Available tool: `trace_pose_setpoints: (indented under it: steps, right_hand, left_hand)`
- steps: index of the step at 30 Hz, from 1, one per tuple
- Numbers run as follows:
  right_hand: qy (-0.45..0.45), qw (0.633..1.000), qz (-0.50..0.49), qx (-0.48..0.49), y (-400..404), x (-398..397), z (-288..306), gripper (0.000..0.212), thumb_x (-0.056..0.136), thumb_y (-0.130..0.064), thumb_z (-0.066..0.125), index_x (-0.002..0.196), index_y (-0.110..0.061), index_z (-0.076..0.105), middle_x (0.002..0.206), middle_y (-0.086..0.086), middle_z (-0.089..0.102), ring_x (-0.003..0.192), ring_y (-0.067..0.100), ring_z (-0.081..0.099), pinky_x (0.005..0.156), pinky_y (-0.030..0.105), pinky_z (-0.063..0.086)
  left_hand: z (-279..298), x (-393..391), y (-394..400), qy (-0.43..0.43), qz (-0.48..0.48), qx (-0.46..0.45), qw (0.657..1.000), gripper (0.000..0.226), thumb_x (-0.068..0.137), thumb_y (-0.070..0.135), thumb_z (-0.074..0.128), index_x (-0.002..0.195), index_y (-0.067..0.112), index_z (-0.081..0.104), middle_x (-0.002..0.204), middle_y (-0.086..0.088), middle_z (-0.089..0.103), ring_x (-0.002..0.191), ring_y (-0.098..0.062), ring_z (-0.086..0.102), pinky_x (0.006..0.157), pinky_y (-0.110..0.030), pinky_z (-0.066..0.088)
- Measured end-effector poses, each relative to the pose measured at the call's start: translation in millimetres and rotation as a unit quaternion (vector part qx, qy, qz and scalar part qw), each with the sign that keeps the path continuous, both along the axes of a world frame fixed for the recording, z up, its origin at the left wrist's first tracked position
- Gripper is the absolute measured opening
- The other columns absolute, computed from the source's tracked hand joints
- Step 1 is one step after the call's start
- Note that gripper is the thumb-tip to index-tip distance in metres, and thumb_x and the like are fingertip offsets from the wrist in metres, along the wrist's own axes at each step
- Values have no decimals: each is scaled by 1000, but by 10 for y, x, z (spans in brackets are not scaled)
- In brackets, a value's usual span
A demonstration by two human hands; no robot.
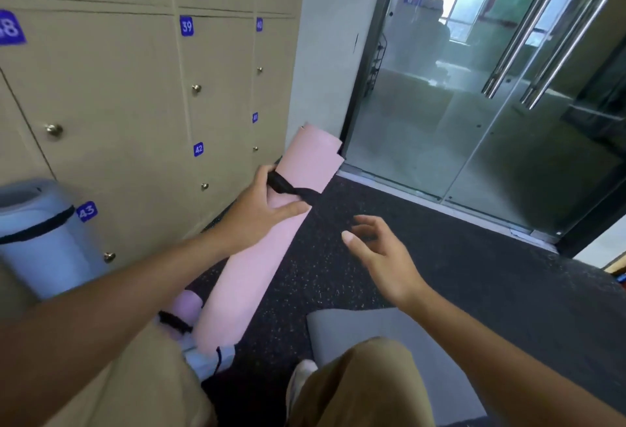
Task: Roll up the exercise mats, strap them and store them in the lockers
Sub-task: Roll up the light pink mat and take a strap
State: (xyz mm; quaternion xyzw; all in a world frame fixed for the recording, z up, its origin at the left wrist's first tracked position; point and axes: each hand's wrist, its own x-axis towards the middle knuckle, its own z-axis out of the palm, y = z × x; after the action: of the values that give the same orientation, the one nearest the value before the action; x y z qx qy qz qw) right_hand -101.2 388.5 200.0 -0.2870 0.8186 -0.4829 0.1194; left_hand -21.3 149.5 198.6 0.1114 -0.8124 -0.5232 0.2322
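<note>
Beside the lockers (pixel 118 87), left hand (pixel 261 209) grips the strapped pink mat (pixel 257 257); right hand (pixel 382 253) hovers nearby, fingers spread.

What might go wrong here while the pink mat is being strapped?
1. Only the left hand steadies the pink mat and pinches the black strap; the right hand hovers free, so the strap may slip loose.
2. The far end of the roll looks uneven, so it might unroll.
3. The blue mat leans by the lockers and could topple if bumped.
</note>
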Motion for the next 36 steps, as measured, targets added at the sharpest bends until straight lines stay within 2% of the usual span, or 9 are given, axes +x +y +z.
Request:
trace_pose_setpoints:
  steps: [4,11,16,20,22,24,28,31,36]
  right_hand:
    - [20,999,26,25,-251,-79,0,49,97,-49,61,140,-29,50,128,-12,59,105,4,62,79,16,48]
    - [29,996,70,57,-601,-135,-212,36,99,-43,61,131,-29,58,118,-13,64,97,4,65,78,17,50]
    - [13,993,83,87,-780,-173,-586,30,98,-39,64,125,-27,61,109,-12,66,86,-3,63,69,8,48]
    - [-19,987,96,130,-873,-231,-984,30,98,-39,64,126,-27,60,107,-13,65,88,7,64,66,17,50]
    - [-29,983,104,151,-908,-282,-1172,31,99,-39,62,126,-25,59,108,-12,64,94,9,63,72,18,49]
    - [-34,979,109,171,-954,-332,-1334,32,99,-38,62,127,-22,59,112,-8,64,97,8,62,76,19,48]
    - [-40,971,116,205,-1048,-407,-1608,37,99,-38,61,131,-18,59,120,0,64,108,20,63,92,39,54]
    - [-44,968,121,213,-1126,-432,-1726,39,100,-38,61,132,-18,57,120,0,63,112,22,61,95,41,52]
    - [-37,969,125,211,-1227,-466,-1761,38,100,-42,60,131,-20,58,119,-1,64,106,21,64,93,40,53]
  left_hand:
    - [108,-49,-447,-27,30,-70,997,75,76,56,84,128,29,39,115,11,60,107,-15,58,90,-33,46]
    - [-53,120,-1085,-177,10,-143,974,82,81,54,81,140,22,35,128,5,54,116,-18,53,94,-34,41]
    - [-750,415,-1515,-288,8,-124,950,82,80,52,82,139,16,37,126,1,57,116,-20,55,91,-33,42]
    - [-1545,827,-1843,-390,39,-135,910,80,74,62,84,131,21,45,119,4,59,108,-18,57,92,-35,45]
    - [-1866,1016,-1990,-418,43,-137,897,61,69,69,84,116,37,62,116,9,66,104,-13,61,95,-36,49]
    - [-2049,1213,-2070,-441,48,-145,885,30,76,55,86,98,44,70,107,14,66,101,-14,63,90,-35,49]
    - [-2231,1486,-2149,-511,130,-197,827,56,78,56,83,120,25,62,123,-5,65,112,-29,63,87,-36,48]
    - [-2314,1598,-2211,-555,154,-237,783,77,77,65,78,128,14,51,129,-13,59,118,-36,60,90,-41,48]
    - [-2130,1466,-2252,-532,155,-249,794,66,82,60,77,121,13,52,122,-11,59,110,-36,61,89,-43,51]
